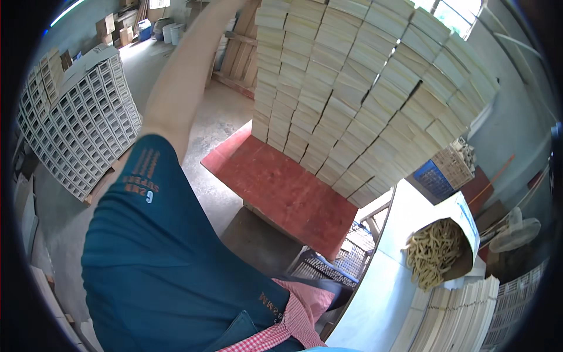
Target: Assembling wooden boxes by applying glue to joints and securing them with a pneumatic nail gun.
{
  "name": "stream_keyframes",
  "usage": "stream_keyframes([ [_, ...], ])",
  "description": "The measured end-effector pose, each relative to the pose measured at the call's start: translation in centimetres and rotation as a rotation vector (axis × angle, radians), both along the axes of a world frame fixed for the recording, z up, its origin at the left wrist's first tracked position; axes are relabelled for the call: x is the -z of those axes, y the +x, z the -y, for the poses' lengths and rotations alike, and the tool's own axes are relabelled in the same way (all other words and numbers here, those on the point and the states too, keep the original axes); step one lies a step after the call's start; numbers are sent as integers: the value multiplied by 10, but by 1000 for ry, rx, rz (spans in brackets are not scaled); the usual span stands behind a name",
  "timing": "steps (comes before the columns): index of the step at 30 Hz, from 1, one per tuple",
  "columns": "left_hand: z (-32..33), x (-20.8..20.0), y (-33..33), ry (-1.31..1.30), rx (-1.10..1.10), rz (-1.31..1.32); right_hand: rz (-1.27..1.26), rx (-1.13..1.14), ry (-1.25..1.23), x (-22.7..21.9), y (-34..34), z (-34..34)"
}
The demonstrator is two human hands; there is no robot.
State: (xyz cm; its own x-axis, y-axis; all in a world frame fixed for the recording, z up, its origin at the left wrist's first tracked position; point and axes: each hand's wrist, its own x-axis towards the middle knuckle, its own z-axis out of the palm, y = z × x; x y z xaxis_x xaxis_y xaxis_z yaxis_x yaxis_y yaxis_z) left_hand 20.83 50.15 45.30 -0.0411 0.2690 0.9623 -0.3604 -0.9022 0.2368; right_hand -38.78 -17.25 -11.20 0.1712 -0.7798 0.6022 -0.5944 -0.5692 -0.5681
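Left fingers out of frame past the top edge, left forearm [187, 76] angling up there. Just right of them, tall stack of pale blocks [334, 64] bars the way, only thin slits between pieces. Below them, open room over the red board [287, 188]. Left and below, floor lane [226, 111] passable until the gridded stack [82, 111]. Far lower right, white bag [470, 226] obstructs the pale tabletop [375, 293].
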Motion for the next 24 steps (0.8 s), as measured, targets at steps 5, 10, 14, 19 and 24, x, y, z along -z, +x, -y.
stream_keyframes([
  [5,-125,-25,132,-59,-62,-70,-93,145,-43,38,-20,23],
  [10,-142,-53,165,-181,195,-399,-1076,-39,51,-460,286,-144],
  [14,-149,-55,204,-175,175,-392,-936,-158,15,-364,418,-120],
  [19,-157,-58,228,-123,47,-430,-746,-453,-31,-265,553,-113],
  [24,-170,-56,222,-53,-141,-485,-554,-801,-58,-198,657,-133],
])
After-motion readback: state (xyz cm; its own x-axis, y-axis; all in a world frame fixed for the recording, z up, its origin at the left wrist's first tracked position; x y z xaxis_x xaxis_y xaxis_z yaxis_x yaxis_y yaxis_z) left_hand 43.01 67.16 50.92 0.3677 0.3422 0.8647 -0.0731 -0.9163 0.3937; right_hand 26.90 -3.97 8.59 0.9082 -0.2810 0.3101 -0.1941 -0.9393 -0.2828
